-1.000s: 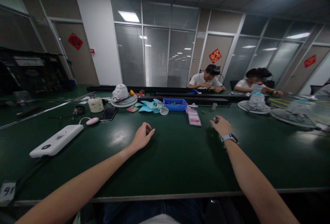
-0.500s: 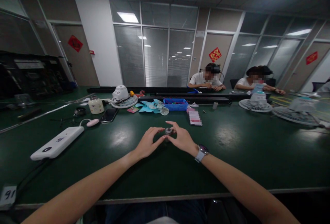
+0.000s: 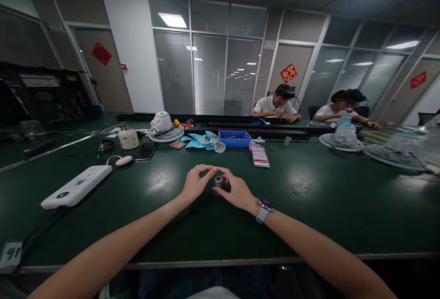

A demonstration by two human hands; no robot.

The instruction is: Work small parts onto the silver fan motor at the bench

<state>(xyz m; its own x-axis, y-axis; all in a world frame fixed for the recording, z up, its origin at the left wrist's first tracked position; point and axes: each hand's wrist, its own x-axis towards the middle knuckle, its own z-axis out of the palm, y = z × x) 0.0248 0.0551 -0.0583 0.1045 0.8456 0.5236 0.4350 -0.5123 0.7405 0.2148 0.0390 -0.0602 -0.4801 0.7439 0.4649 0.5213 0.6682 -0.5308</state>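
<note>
A small grey metal cylinder point(image 3: 218, 181), open or hollow-looking at its top, is upright in front of me, just above or on the green table. My right hand point(image 3: 239, 192), with a watch on its wrist, has its thumb and fingers closed around the cylinder's right side. Just above and left of the cylinder, my left hand point(image 3: 196, 183) has thumb and forefinger pinched together by the right forefinger's tip. Anything in that pinch is too small to make out.
A white power bank point(image 3: 77, 186), a phone point(image 3: 145, 151) and a cream jar point(image 3: 128, 137) lie left. Farther back are a white fan base point(image 3: 161, 124), blue fan blades point(image 3: 199, 140) and a blue bin point(image 3: 235, 141). Two people sit across the table.
The left thumb has left the cylinder's side and met the fingertips above it. The cylinder and right hand have shifted slightly left; the cylinder's top shows more openly.
</note>
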